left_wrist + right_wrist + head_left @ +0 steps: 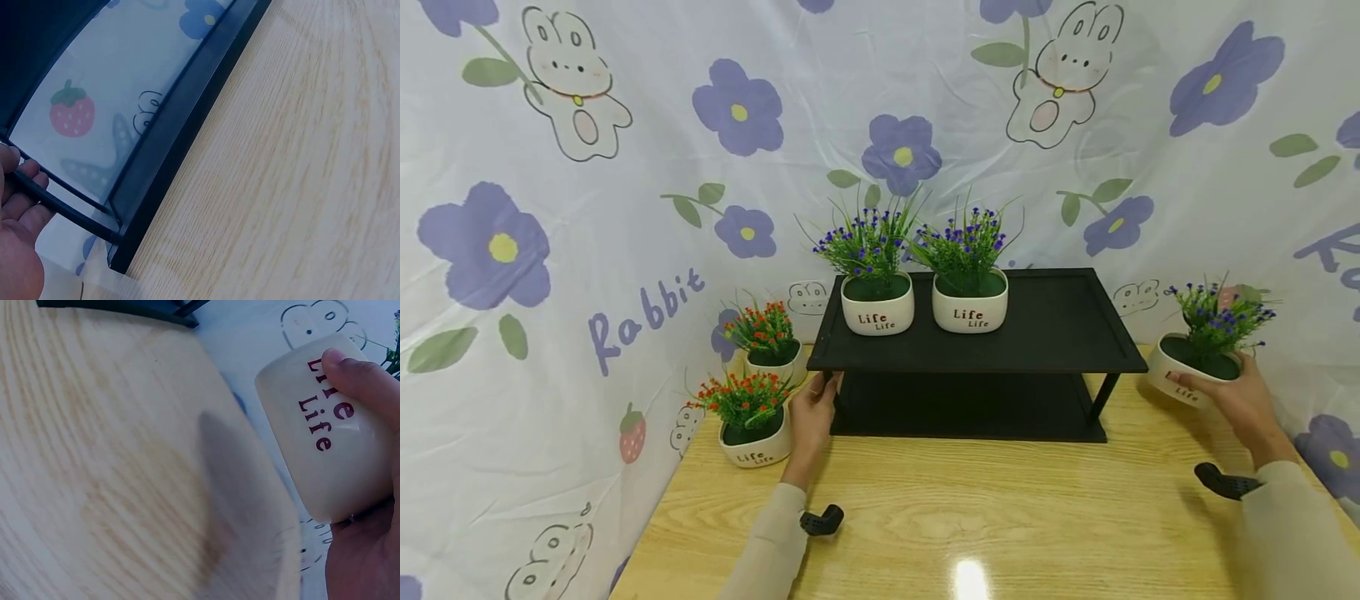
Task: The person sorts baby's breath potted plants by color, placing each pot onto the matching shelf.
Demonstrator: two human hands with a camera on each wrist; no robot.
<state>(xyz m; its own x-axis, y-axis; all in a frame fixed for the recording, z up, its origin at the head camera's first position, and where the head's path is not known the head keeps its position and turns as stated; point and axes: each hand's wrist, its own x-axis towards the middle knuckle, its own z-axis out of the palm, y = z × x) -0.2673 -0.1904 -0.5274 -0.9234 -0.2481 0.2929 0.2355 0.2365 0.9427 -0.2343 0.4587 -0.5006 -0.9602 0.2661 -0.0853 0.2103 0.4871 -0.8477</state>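
A black two-tier shelf [1052, 321] stands against the backdrop in the head view. My left hand [810, 427] is at its left side, and in the left wrist view the thumb and fingers hold a thin black post [69, 211]. At the far right, my right hand [1243, 404] grips a white pot [1167, 373] of purple flowers, thumb across its front. Up close in the right wrist view, that pot [294, 394] shows red "Life" lettering and a shadow lies on the table below. Two more pots [877, 317] with purple flowers sit on the upper tier, left and middle.
Two white pots with orange-red flowers, a front one [754, 452] and a rear one [790, 371], stand just left of the shelf. Under everything is a wood-grain table [925, 500]. A cloth backdrop [647, 208] with rabbits and flowers hangs around the table's back and sides.
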